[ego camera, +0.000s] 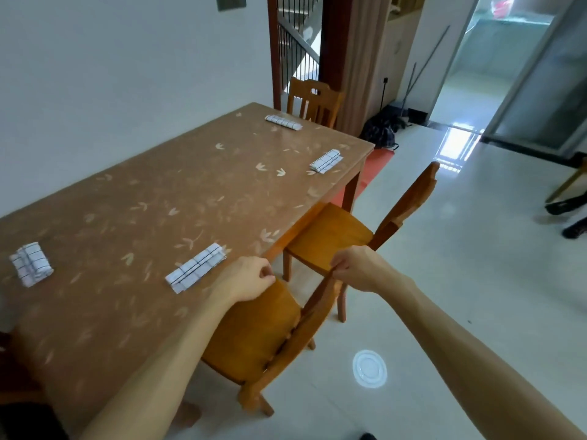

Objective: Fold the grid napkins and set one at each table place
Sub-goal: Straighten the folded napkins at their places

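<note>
No lettering, number, brand or sign can be read; the white folded cloth napkins (195,268) bear only black grid lines, and the brown wooden surface (143,201) only pale leaf prints

The counter (158,192) carries a brown, leaf-printed covering: smooth, with a soft sheen. The grid napkins (195,268) are white cloth, matt, crossed by thin dark lines. My right grip (359,268) holds the near chair (254,331), which is orange-brown wood under a smooth, semi-gloss varnish. The floor (444,281) is pale tile, polished, mirror-bright where light strikes it. The wall (111,74) is matt white paint. The stair railing (295,49) looks like dark metal bars.
</note>
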Available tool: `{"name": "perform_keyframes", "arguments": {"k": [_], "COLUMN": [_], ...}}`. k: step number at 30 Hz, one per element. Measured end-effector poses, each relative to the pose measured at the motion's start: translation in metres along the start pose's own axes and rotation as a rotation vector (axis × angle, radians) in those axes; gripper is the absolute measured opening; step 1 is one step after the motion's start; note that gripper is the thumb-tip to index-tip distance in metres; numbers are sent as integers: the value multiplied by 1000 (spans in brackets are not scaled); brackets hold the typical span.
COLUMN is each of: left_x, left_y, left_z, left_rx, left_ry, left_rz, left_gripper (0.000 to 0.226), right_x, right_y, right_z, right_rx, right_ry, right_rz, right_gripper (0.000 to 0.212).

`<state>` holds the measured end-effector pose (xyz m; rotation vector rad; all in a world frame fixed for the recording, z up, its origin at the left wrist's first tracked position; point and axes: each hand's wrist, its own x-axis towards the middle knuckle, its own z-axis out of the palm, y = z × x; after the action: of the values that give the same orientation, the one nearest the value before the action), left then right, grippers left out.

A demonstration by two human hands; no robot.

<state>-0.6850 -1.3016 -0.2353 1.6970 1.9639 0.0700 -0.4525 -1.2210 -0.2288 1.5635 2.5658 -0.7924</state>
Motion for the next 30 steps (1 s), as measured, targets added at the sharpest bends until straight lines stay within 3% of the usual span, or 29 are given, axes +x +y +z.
{"name": "perform_keyframes", "arguments": {"k": [12,20,30], "left_x": [146,293,457], "left_y": [157,177,174], "left_z": [1,-17,-52], "left_rx": [-121,-222,-372], "left_ry": [33,77,90], "left_rz": [-39,-63,-222], "left_gripper": [21,22,14], "right_x": [59,187,370], "right_y": [187,238,261], "right_z": [-113,-148,-202], "right_rx": [-9,-28,-71], "right_ry": [-8,-18,-92], "right_rz": [-6,-10,12], "right_gripper": [26,33,39]}}
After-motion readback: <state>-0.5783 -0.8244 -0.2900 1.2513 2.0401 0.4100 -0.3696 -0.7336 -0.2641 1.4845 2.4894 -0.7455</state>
